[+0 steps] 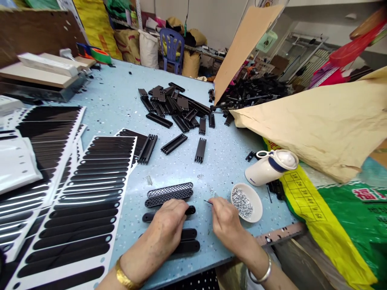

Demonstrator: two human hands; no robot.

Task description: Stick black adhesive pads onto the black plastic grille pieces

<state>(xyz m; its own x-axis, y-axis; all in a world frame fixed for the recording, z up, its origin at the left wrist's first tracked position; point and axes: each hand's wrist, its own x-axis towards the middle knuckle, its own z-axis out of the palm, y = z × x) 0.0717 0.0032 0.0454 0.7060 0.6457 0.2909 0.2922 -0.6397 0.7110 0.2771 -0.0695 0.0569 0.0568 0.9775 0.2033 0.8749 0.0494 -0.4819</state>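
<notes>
My left hand (169, 221) is closed over a black elongated strip (148, 217), whose two ends show on either side; its fingertips are hidden. Just beyond it lie mesh-patterned black strips (169, 189), and nearer the table edge are smooth black strips (189, 246), partly covered by the hand. My right hand (225, 217) pinches a thin dark tool (208, 202), its tip pointing left toward the strip without touching it. Beside that hand, on its right, a white bowl (256, 205) holds small silvery metal pieces (242, 202).
Sheets of black adhesive strips (87, 193) cover the left side. A heap of black plastic parts (172, 102) sits farther back on the blue table (115, 92). A white bottle (263, 171) lies tilted beyond the bowl, near brown paper (314, 117) and a green-yellow sack (341, 225).
</notes>
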